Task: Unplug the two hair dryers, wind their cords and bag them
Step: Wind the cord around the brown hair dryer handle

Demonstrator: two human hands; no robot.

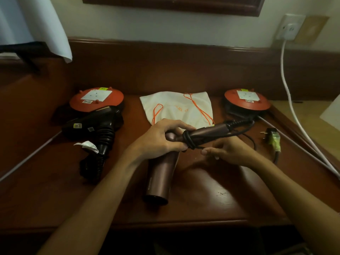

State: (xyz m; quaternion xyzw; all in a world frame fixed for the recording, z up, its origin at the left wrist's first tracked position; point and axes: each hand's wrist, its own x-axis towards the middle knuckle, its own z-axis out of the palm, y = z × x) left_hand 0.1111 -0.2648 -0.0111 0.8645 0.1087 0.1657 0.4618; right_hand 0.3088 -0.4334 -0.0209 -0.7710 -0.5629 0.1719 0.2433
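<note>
Head view
Surface: dark wooden desk with a raised back ledge, set against a pale wall.
Left hand: fingers curled over the body of the brown hair dryer, thumb underneath, gripping it where handle meets barrel.
Brown hair dryer: barrel pointing toward the camera, mouth resting on the desk; handle angled up and to the right.
Black cord: several turns wound round the handle just beside the left hand; the rest runs from the handle's end and loops back across the desk.
Right hand: just below the handle, fingertips pinching the cord near the wound turns.
Plug: black, with a yellow-green tag, lying loose on the desk to the right, out of any socket.
Black hair dryer: lying at left, touching the left reel; its cord is bunched near the handle and carries a white tag.
Cloth bag: white with orange drawstrings, flat at centre back, behind the hands.
Cord reels: left reel and right reel, both red-topped with white socket plates.
White cable: runs down from a wall socket at upper right.
</note>
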